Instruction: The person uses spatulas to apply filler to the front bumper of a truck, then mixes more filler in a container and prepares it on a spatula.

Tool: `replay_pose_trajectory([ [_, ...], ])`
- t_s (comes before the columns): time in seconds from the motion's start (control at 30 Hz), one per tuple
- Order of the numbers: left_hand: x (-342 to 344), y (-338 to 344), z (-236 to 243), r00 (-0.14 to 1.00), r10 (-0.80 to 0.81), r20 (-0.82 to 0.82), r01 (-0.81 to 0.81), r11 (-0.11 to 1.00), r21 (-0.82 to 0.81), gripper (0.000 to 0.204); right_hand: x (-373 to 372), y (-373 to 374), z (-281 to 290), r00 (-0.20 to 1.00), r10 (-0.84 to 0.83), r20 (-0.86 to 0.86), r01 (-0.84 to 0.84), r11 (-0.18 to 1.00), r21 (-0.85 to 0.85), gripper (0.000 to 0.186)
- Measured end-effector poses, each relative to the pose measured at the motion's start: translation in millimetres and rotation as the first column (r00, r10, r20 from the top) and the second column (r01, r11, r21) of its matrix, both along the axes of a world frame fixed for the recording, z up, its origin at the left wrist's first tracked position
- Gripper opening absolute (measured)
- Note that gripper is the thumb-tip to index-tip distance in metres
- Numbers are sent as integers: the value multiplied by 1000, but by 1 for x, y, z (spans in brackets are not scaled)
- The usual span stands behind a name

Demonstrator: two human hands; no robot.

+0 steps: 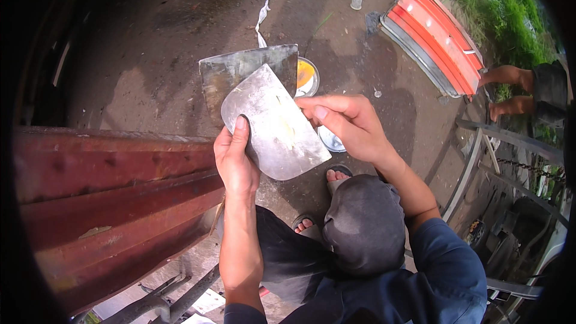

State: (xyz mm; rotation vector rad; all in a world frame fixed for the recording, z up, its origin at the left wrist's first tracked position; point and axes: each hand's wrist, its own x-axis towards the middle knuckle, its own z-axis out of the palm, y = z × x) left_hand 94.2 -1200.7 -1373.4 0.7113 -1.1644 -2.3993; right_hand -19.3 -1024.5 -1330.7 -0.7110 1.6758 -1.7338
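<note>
My left hand (236, 159) grips a thin grey metal plate (255, 105) with rounded corners by its lower left side, thumb on top. Pale yellow smears mark the plate's face. At its right edge is my right hand (355, 126), fingers drawn together in a pinch; the plate hides some fingertips, and I cannot make out what they hold. A darker, stained flat sheet (219, 81) shows behind the plate; its support is hidden. Beyond my right fingers sits a round container with orange-yellow material (305, 74). Below that hand is a second round, pale container (330, 139), partly covered.
A dark red ribbed metal panel (120, 186) stands close on my left. At the far right lies an orange-red panel (429, 30), with another person's bare legs (513, 87) beside it. Metal frames (510, 138) stand at right. A white strip (262, 21) lies on the ground.
</note>
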Motion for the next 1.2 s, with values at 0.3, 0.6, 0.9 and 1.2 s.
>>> replay_pose_trajectory([
  [0.3, 0, 2, 1, 999, 30, 12, -31, 999, 20, 29, -2, 5, -17, 990, -63, 129, 57, 997, 53, 38],
  [0.6, 10, -21, 4, 1000, 24, -10, -24, 1000, -1, 44, -38, 95, -180, 776, -479, -409, 630, 592, 502, 22],
  [0.9, 24, -37, 7, 993, -16, -117, 25, 997, 74, 54, -35, 125, -271, 760, -460, -459, 570, 133, 811, 27],
  [1.2, 24, -37, 16, 995, 16, -97, -11, 998, 59, 55, -1, 147, -314, 840, -402, -366, 456, 155, 876, 22],
])
